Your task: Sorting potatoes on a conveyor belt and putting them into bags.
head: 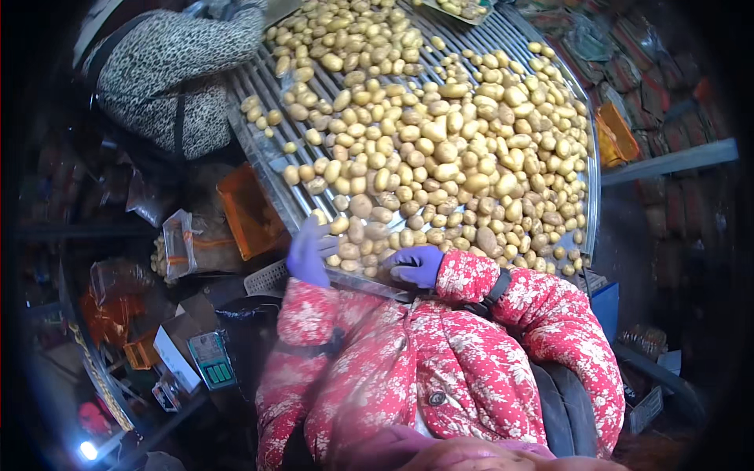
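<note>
Many yellow-brown potatoes [436, 147] lie heaped on a slatted metal sorting table [300, 200]. My left hand [309, 250], in a purple glove, is at the table's near left corner, fingers spread beside a few potatoes, with nothing seen in it. My right hand [414, 265], in a purple glove with a darker palm side, rests at the near edge against the potatoes, its fingers curled; whether it holds one is hidden. Both arms wear red flowered sleeves.
A co-worker in a speckled sleeve [171, 59] stands at the table's far left. An orange crate [247, 212] and a grey perforated basket [265, 279] are left of the table. Another orange crate [615, 135] stands beyond its right edge. A tray [471, 17] with potatoes is at the far end.
</note>
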### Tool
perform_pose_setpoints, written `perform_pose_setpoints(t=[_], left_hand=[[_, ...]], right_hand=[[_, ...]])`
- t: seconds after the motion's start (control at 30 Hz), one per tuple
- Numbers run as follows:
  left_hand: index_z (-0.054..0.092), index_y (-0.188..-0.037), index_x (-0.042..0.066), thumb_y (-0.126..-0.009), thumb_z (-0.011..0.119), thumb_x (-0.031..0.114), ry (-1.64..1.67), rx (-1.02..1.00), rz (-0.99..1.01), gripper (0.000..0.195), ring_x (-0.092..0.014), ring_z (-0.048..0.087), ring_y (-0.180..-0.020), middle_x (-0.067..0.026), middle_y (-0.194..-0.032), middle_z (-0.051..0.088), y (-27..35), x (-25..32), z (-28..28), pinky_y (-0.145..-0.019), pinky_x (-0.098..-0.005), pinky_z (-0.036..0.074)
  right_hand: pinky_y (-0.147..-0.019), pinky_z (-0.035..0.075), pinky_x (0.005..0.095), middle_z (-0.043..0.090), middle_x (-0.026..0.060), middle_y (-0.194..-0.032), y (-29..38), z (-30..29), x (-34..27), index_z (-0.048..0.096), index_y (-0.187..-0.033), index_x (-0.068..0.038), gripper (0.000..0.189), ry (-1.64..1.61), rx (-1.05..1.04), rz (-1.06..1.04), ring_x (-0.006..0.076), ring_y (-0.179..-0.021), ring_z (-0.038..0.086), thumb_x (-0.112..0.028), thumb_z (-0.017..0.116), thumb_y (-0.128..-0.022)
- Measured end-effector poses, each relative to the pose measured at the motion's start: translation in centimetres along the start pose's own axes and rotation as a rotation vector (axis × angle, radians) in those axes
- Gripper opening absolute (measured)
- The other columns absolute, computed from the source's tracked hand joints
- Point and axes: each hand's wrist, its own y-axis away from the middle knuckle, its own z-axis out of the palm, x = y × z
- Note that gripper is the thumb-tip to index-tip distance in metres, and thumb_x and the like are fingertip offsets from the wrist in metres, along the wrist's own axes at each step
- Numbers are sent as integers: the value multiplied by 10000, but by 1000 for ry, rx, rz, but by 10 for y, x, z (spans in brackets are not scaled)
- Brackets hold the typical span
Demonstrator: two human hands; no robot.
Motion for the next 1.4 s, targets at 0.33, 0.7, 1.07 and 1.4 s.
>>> perform_pose_setpoints(t=[0.33, 0.7, 1.07, 1.4], left_hand=[[552, -1390, -25, -1005, 578, 54, -235, -225, -64, 394, -204, 656, -1053, -133, -1242, 661, 10, -68, 35, -905, -303, 539], [440, -1442, 69, -1042, 468, 303, 298, -394, -470, 464, -288, 586, -1157, -113, -1309, 532, 16, 3, 119, -897, -381, 548], [384, -1527, 58, -1026, 525, 175, -174, -656, -123, 534, -138, 607, -826, -97, -1156, 625, 6, -42, 73, -710, -288, 527], [307, -1562, 41, -946, 612, 129, 670, -508, -578, 693, -195, 592, -1144, -146, -1450, 516, 0, -29, 69, -841, -270, 535]], right_hand=[[-898, 517, 463, 687, 128, -1143, -61, -185, -17, 678, -1190, -166, 341, 1030, 994, -440, 354, -1036, 641, -264, 678, -864], [-1091, 438, 372, 629, 144, -1324, -30, -136, -42, 559, -1417, -16, 555, -173, 443, -256, 231, -1295, 551, -150, 716, -902], [-858, 484, 497, 684, 121, -1006, -122, -203, -51, 696, -1084, -150, 350, 1194, 710, -232, 356, -987, 643, -347, 688, -794], [-842, 536, 367, 714, 101, -969, -59, -111, -68, 699, -1123, -68, 376, 460, 313, -398, 256, -924, 688, -250, 807, -812]])
